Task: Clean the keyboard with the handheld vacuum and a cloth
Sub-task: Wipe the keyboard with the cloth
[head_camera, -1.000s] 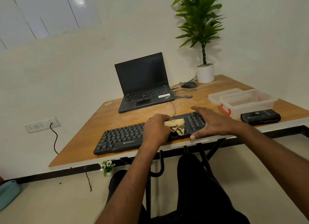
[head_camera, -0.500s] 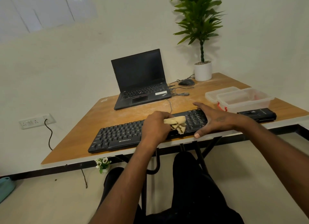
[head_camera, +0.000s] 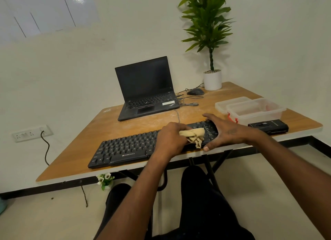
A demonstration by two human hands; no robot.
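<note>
- The black keyboard sits along the near edge of the wooden desk, and everything below is placed relative to it.
- Left hand is curled around a bunched tan cloth, which is pressed onto the keys toward the keyboard's right end, beside the number pad.
- Right hand is spread pretty much flat over the keyboard's right end, fingers straight, thumb hooked on the front edge. It's bracing the thing, not gripping anything.
- So this looks like the wiping step. The left two thirds of the keys don't have the cloth on them right now.
- To do it well, I'd keep that brace firm so the board doesn't skate off the desk edge, and drag the cloth in short rows along the key lines rather than scrubbing in circles.
- Light pressure is enough; too hard and a keycap could probably snag in the cloth folds.
- The black gadget just right of the keyboard, in front of the clear plastic tubs, is maybe the vacuum; can't say for sure.
- The open laptop sits behind the keyboard, well apart.
</note>
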